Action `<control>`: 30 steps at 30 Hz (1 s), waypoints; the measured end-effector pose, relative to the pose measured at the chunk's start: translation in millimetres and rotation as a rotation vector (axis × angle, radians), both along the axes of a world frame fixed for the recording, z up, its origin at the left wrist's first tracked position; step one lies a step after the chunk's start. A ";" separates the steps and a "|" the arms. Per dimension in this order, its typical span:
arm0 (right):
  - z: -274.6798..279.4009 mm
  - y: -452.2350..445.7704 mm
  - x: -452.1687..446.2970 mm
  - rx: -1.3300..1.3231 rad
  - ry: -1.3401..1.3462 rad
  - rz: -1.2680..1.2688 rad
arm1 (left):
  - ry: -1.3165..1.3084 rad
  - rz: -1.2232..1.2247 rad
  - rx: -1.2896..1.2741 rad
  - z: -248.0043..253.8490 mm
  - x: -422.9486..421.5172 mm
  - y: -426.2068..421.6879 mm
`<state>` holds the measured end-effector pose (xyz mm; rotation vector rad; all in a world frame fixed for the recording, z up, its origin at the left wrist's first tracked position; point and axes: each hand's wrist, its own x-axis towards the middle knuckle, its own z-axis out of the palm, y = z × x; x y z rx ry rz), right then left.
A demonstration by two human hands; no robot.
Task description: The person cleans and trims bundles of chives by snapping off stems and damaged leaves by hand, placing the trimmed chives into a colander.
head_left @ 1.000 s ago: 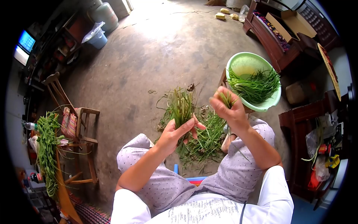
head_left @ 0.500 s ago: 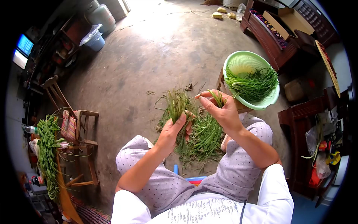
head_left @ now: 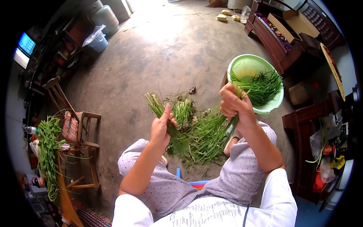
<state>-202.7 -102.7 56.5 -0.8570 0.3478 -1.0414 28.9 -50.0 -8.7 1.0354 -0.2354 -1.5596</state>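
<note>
A tilted bunch of long, thin green stems with pale ends [head_left: 153, 103] is gripped in the left hand [head_left: 162, 128], to the left of the round, pale green plastic basket [head_left: 245, 65]. The right hand [head_left: 237, 105], fingers curled tight, holds a smaller bunch of green stems [head_left: 232, 124] close to the basket's near left edge, leaves hanging down.

The work looks partway along: a loose mound of dark green stems [head_left: 261, 89] already lies in the basket, while a tangled heap of green stems and brown scraps [head_left: 208, 138] remains on the grey-brown concrete floor [head_left: 151, 56], near left of the basket. How much of it is waste, I cannot tell.

Half a second ago the hands were closer together and the left bunch more upright; now it leans away from the basket, and the right hand has tightened and moved nearer the basket. The mound inside looks unchanged.
</note>
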 end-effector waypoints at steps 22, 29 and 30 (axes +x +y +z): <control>-22.2 18.2 34.9 -0.419 0.804 -0.187 | -0.326 -0.244 -0.237 27.5 -25.9 14.8; -6.6 4.0 20.0 -0.398 0.856 -0.414 | -0.279 -0.293 -0.184 32.6 -20.1 15.8; -7.3 -1.5 14.9 -0.424 0.852 -0.455 | -0.238 -0.305 -0.180 32.4 -19.0 15.9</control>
